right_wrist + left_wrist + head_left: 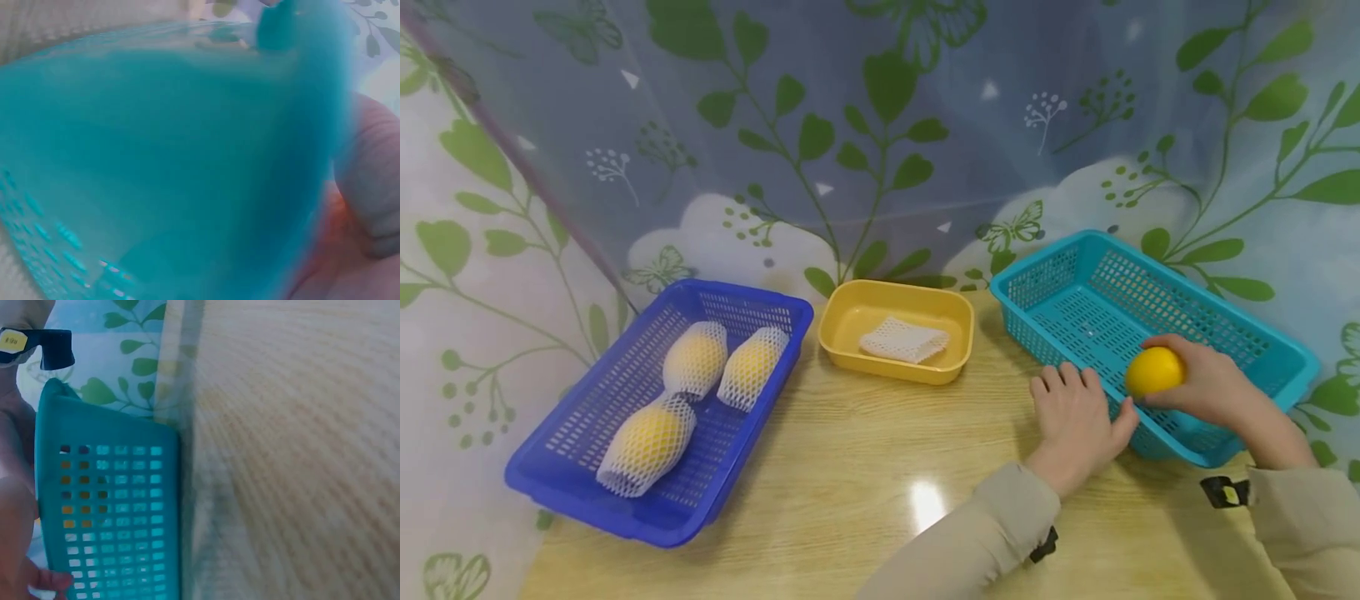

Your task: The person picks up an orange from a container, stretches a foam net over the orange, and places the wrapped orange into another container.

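Note:
My right hand (1213,383) grips a round yellow fruit (1155,372) over the near side of the teal basket (1247,329). Its fingers lie over the top of the fruit, and the thumb is below. At that basket's near wall, my left hand (1075,425) has its fingers spread, with the thumb by the rim. The left wrist view shows a fingertip (56,579) against the basket's perforated outer wall (112,506). The right wrist view is mostly filled by blurred teal plastic (156,144), with part of the right hand (375,181) at its edge; the fruit cannot be made out there.
A blue basket (741,467) on the left holds three yellow fruits in white foam nets (647,444). Between the baskets, a small yellow tray (842,361) contains a folded white foam net (904,339). A patterned curtain (880,167) hangs behind the wooden table (850,467).

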`<action>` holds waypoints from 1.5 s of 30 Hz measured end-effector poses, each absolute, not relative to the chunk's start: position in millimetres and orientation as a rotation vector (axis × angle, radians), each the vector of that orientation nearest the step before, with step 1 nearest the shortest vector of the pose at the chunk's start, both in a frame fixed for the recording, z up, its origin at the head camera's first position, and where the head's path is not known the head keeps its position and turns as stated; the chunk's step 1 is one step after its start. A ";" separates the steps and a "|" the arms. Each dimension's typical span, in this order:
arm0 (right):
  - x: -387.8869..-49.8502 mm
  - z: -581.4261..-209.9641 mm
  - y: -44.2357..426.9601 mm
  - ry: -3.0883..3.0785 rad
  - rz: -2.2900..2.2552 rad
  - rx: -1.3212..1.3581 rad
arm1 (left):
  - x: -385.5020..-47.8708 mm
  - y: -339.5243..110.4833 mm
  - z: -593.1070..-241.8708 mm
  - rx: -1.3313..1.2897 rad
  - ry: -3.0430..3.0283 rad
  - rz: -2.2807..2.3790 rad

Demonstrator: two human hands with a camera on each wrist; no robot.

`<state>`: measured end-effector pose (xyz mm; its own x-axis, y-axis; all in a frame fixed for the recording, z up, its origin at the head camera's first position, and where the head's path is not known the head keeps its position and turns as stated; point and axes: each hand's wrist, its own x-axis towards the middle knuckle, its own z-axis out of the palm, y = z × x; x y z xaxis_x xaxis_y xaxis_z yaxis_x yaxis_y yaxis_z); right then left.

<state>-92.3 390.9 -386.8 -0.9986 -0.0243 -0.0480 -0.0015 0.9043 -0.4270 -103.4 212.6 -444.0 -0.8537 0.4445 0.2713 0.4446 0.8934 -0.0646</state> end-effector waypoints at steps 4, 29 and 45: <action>-90.6 -379.7 390.7 3.034 -0.651 -0.011 | -105.7 208.2 -435.3 -0.762 -2.740 -0.024; -75.5 -333.3 339.0 3.293 -0.890 -0.117 | -98.3 104.7 -412.2 -0.942 -2.716 -0.987; -71.9 -316.8 258.6 3.278 -1.113 -0.508 | -99.6 39.6 -480.2 -1.090 -2.639 -1.626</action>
<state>-71.9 258.6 -316.8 -0.8961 -0.1523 0.4168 -0.3746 0.7632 -0.5265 -99.6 39.6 -480.2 -0.7708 0.6012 0.2110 0.4589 0.2942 0.8384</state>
